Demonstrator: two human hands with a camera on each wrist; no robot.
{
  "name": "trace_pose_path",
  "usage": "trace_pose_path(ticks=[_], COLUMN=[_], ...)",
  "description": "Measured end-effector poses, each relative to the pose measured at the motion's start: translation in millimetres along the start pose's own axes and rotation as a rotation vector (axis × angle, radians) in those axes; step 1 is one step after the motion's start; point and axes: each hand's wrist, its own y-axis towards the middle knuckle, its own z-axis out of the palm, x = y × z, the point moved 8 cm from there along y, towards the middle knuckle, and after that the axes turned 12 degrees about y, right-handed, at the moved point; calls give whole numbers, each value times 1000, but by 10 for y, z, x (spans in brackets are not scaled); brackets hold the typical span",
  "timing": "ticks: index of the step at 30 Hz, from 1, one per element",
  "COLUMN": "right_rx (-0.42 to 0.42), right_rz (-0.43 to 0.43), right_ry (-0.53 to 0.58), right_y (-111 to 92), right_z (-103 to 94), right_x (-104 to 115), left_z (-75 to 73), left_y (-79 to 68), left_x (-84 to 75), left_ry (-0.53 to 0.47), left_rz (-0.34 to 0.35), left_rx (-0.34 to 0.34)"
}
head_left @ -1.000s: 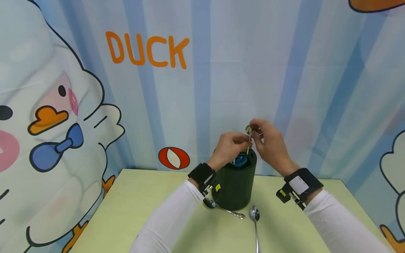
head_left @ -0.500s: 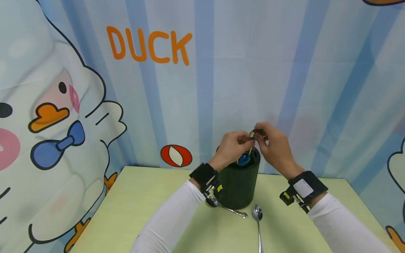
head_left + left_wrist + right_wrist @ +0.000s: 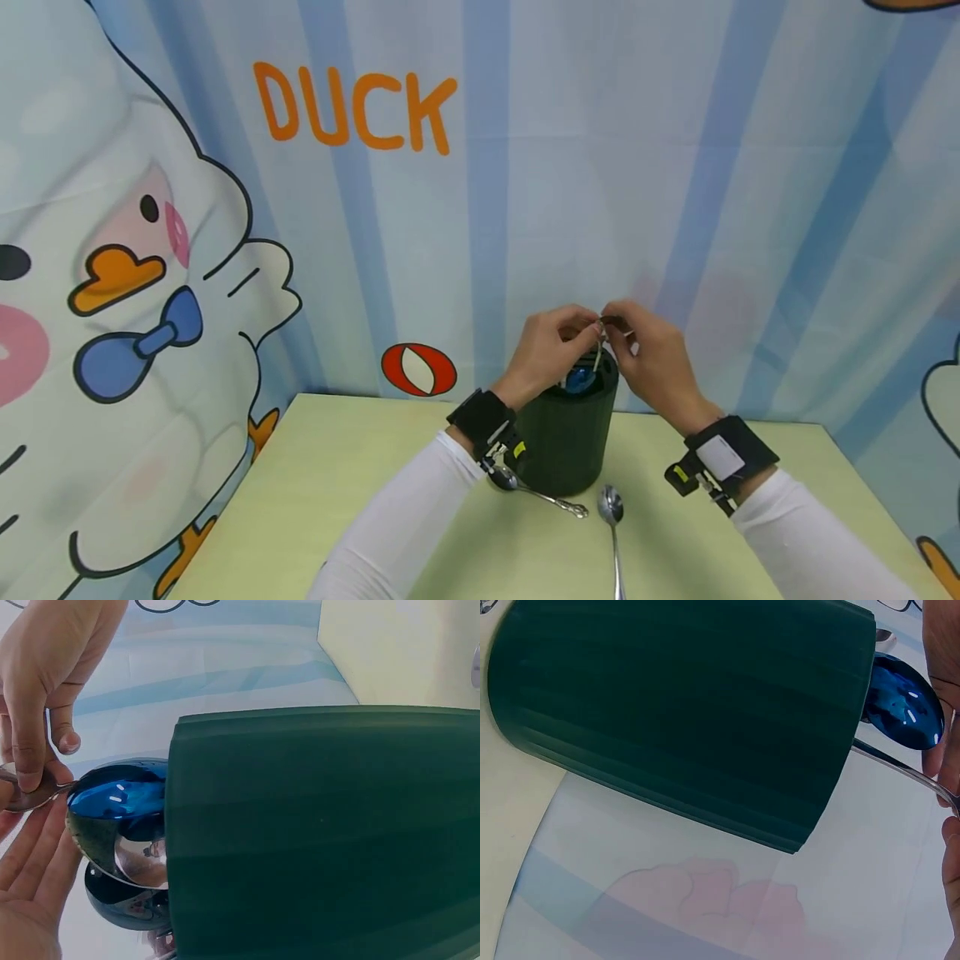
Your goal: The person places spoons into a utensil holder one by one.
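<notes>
Above a dark green ribbed holder (image 3: 567,442), my left hand (image 3: 547,350) and right hand (image 3: 651,354) meet at the fingertips around an upright spoon (image 3: 597,358). Its small bowl (image 3: 34,796) is uppermost, pinched by the right fingers, with the left fingers around the same end. The handle (image 3: 904,766) slants down into the holder. Close beside it, a blue shiny spoon bowl (image 3: 120,796) sticks out of the holder, with other shiny bowls (image 3: 127,900) partly hidden behind. The left hand covers part of the holder's rim in the head view.
Two silver spoons lie on the pale yellow table (image 3: 360,467): one with an ornate handle (image 3: 555,502) at the holder's foot, another (image 3: 611,505) pointing toward the front edge. A striped duck-print curtain (image 3: 562,208) hangs behind the table.
Both hands have come closer together and the right hand has lowered slightly. The spoon's bowl, visible earlier above the left fingers, is now mostly covered by fingertips. The view has shifted a little.
</notes>
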Motion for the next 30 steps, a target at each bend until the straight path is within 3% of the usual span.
trace_pose_path(ticks=[5,8,18,23,30], right_rx=[-3,-12,-15,-18,-12], right_rz=[-15,-11,1,12,20], right_ry=[-4,-7,-9,-12,-17], right_y=[-17,-34,-104,-143,-171], right_z=[5,-13,-13,-8,-6], right_x=[20,21,21,2,-11], left_z=[-21,-13,-88,-66,-29], left_y=[6,21,10,-6,-3], left_x=[-18,-38,-188,-205,-200], left_ry=[34,78,136,198,196], left_rz=[44,75,97,127,169], left_rx=[-70,-77,-26,0,19])
